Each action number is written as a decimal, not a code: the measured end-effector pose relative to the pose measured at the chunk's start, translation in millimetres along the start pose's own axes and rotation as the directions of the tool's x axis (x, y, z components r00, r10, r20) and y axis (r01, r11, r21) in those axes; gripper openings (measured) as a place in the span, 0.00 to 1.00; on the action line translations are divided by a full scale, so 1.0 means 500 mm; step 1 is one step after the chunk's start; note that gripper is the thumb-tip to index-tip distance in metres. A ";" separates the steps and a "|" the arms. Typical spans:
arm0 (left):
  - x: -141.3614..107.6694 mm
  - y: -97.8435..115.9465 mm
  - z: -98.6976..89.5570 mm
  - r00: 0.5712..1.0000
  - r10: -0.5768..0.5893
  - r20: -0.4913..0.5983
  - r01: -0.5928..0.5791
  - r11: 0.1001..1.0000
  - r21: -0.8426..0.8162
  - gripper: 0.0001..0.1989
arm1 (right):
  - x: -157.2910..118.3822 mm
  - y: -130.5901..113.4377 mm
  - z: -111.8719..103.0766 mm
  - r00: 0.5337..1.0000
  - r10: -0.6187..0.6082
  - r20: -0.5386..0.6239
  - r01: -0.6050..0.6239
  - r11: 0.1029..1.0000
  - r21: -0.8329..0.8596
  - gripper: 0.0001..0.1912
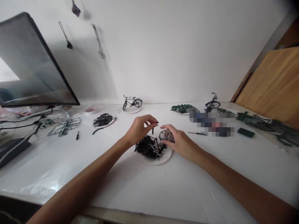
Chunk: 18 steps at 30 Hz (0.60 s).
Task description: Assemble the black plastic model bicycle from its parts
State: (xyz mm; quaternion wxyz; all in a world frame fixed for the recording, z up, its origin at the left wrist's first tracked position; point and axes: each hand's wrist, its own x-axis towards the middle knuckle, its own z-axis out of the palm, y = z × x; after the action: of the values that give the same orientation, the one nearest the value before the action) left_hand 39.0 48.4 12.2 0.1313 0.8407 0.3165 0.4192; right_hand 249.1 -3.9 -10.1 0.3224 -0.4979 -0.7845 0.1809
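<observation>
My left hand (144,127) is raised over a white paper plate (161,161), with thumb and fingertips pinched on a small dark curved strip (153,131) that hangs down, perhaps a model bicycle's mudguard. To its right, my right hand (178,139) curls its thumb and fingers round a small spoked wheel (168,135) above the plate's right edge. Black model bicycle parts (149,147) lie heaped on the plate below both hands; some are hidden by the fingers.
An assembled model bicycle (133,102) stands at the back, another (212,104) at back right. Black parts (104,119) lie on a plate at left, green parts (182,108) at back right. Green part frames (65,126), a small screwdriver (78,135), a thin tool (197,133) and a monitor (35,68) are around.
</observation>
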 end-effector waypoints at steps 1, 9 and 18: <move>-0.003 -0.001 0.001 1.000 0.005 0.012 -0.005 1.000 -0.003 0.08 | 0.000 0.001 0.002 1.000 -0.001 0.002 0.001 1.000 -0.002 0.19; -0.013 0.021 0.008 1.000 0.016 -0.009 -0.017 0.995 -0.095 0.07 | 0.002 0.002 0.002 0.999 0.013 -0.037 -0.012 0.999 0.042 0.19; -0.018 0.029 0.028 0.997 -0.076 0.021 0.079 0.965 -0.248 0.07 | 0.000 -0.013 -0.002 0.999 -0.011 -0.050 0.017 0.992 0.125 0.31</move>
State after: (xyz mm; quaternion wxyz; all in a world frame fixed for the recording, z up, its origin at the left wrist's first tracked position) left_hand 52.1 32.0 5.0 0.2538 0.8068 0.2935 0.4455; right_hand 245.5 -6.7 -5.4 0.3733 -0.4756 -0.7669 0.2151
